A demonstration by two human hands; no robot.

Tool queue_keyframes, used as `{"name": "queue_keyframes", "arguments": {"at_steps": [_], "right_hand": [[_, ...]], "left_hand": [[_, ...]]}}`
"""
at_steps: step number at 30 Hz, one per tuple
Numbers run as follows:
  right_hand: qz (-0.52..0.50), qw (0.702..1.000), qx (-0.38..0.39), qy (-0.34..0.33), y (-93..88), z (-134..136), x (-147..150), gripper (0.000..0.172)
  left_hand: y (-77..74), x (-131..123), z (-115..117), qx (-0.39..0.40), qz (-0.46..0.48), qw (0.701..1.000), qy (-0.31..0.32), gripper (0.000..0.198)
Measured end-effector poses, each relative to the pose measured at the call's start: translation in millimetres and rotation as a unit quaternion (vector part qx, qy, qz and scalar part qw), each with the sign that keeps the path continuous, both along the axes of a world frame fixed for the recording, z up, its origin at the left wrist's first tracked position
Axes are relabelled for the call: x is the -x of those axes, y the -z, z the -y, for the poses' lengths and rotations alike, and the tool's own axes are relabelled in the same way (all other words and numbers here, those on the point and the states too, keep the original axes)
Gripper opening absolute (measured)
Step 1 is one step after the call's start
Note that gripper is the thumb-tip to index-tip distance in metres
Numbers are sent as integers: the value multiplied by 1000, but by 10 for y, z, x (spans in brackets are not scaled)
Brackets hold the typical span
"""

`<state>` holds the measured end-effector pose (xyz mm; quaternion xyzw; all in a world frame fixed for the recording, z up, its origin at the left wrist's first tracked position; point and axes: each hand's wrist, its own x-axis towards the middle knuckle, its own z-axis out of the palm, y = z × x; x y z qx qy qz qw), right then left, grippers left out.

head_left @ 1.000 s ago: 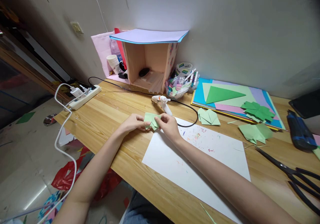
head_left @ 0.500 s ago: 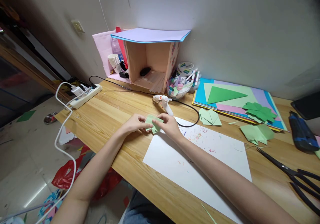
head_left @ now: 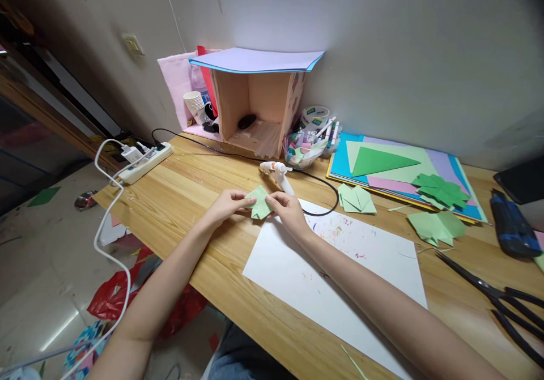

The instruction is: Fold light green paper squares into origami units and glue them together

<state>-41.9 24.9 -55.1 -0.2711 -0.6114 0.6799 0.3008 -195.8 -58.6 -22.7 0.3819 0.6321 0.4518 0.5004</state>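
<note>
A piece of folded light green paper (head_left: 260, 203) is pinched between my two hands above the table, near the white sheet's upper left corner. My left hand (head_left: 232, 205) grips its left edge with thumb and fingers. On its right edge, my right hand (head_left: 287, 210) is closed in a similar pinch. Just behind the hands stands a white hot glue gun (head_left: 278, 175) with a black cord. The white sheet (head_left: 293, 267), marked with coloured specks, lies under my right forearm. To the right are more folded light green papers (head_left: 357, 199) and a cut green paper shape (head_left: 442, 190).
Black scissors (head_left: 488, 292) and a blue-black utility knife (head_left: 513, 224) lie at the right. A stack of coloured paper (head_left: 382, 184) rests by the wall. Behind are a cardboard box (head_left: 263, 94) and a plastic tub (head_left: 304, 149). A power strip (head_left: 147, 163) sits at the left edge.
The green paper has been turned so more of its face shows. My right fingers have shifted from over its middle to its right edge; my left hand has moved slightly.
</note>
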Motion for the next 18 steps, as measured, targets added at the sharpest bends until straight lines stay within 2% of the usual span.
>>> {"name": "queue_keyframes", "arguments": {"at_steps": [4, 9, 15, 18], "right_hand": [[-8, 1000, 4, -5, -3, 10, -2, 32], [-10, 1000, 18, 11, -16, 4, -1, 36], [7, 998, -63, 23, 29, 11, 4, 26], [20, 997, -76, 28, 31, 12, -1, 27]], "left_hand": [[-11, 3, -2, 21, -2, 1000, -20, 44], [-54, 27, 21, 46, -16, 998, -26, 39], [-59, 15, 45, 36, -27, 999, 27, 34], [-61, 4, 48, 38, -29, 998, 33, 32]]}}
